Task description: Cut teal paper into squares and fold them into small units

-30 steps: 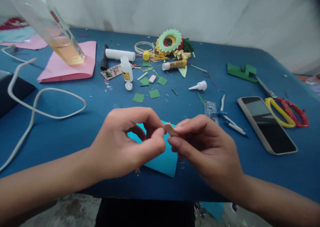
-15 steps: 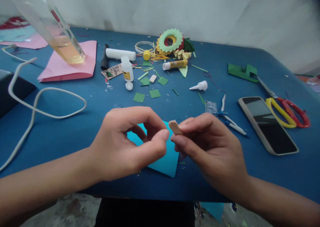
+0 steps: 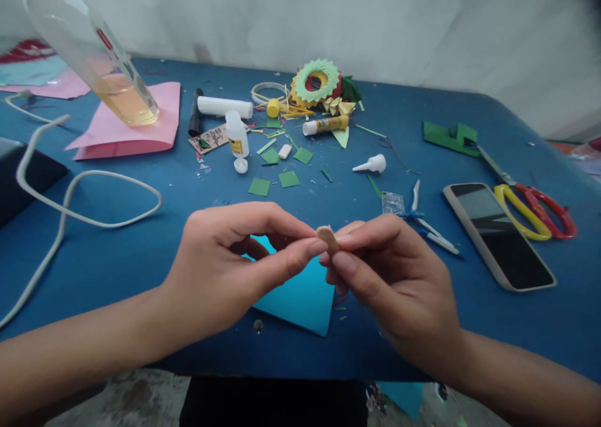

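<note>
A small tan piece with a rounded end [image 3: 327, 236], like the tip of a wooden craft stick, is held up between both hands over the table. The thumb and forefinger of my right hand [image 3: 394, 270] pinch it from the right, hiding its lower part. From the left, the thumb and forefinger of my left hand [image 3: 244, 264] close on its other edge. Below them a bright blue sheet of paper [image 3: 300, 302] lies on the table, partly covered by my left hand.
Green paper squares [image 3: 288, 179], a small white glue bottle [image 3: 236, 136], its nozzle cap [image 3: 370, 163] and a glue stick [image 3: 325, 125] lie ahead. A phone [image 3: 500, 236] and scissors [image 3: 530, 211] are at right. A tall bottle [image 3: 124, 98] and white cable [image 3: 113, 173] occupy the left.
My left thumb and forefinger have moved right and closed on the edge of the tan piece. My right hand keeps its pinch. The view has shifted slightly.
</note>
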The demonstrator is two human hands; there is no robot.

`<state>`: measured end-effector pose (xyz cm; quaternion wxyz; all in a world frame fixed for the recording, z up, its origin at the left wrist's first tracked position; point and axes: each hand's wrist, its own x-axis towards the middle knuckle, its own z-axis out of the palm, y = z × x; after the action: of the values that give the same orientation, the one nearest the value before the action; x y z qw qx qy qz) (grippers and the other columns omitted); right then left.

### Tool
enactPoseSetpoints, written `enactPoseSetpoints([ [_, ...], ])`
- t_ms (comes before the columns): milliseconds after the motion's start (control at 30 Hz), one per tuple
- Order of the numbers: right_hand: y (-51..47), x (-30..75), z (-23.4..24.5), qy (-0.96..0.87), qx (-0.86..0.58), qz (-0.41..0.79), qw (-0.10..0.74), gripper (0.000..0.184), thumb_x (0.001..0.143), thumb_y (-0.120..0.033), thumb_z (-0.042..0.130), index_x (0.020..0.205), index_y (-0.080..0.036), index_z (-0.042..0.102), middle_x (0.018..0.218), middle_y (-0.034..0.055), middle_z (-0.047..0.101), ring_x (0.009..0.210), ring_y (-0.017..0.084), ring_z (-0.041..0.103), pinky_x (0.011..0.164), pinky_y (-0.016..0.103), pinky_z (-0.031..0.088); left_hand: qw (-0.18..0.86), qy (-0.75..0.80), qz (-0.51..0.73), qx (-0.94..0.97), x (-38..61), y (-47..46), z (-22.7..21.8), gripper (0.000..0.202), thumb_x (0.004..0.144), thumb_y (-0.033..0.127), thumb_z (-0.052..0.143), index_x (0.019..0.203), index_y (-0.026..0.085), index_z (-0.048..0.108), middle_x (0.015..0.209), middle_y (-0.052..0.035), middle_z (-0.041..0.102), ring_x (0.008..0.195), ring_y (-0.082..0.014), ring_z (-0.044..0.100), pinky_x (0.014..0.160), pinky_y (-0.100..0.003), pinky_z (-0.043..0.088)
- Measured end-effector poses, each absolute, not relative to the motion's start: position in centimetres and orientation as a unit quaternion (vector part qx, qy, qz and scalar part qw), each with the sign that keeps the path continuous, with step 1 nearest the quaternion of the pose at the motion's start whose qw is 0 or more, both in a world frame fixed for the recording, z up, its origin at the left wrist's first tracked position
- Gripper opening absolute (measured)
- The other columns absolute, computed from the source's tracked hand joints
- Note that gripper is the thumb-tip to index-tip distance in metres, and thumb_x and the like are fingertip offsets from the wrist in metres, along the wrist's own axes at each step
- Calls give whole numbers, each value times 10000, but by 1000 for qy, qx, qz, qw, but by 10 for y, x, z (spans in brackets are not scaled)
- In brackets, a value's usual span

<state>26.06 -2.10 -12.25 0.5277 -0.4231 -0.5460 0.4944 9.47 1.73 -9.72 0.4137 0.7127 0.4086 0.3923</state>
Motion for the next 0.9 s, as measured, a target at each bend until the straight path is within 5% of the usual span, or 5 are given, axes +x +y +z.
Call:
enactPoseSetpoints([
  [300,-18,260,-124,-563,-379,501,538,150,787,-110,620,810,-258,602,823,-22,569,774,97,569,674,226,504,409,408,394,715,95,16,-94,91,723,130,635,667,201,644,635,51,658,563,-74,608,390,-113,430],
  [567,-19,261,-123,-512,-391,554,527,62,806,-225,624,802,-245,565,746,-30,562,561,71,512,468,185,458,436,408,402,694,94,18,-96,96,703,126,670,712,219,690,683,41,687,551,-86,616,400,-124,470],
  [900,-16,261,-124,-491,-365,601,514,70,812,-241,622,813,-244,552,731,-34,547,570,70,528,482,180,486,483,414,387,668,94,20,-95,44,714,161,670,703,198,693,638,48,678,399,-46,538,360,-110,455],
])
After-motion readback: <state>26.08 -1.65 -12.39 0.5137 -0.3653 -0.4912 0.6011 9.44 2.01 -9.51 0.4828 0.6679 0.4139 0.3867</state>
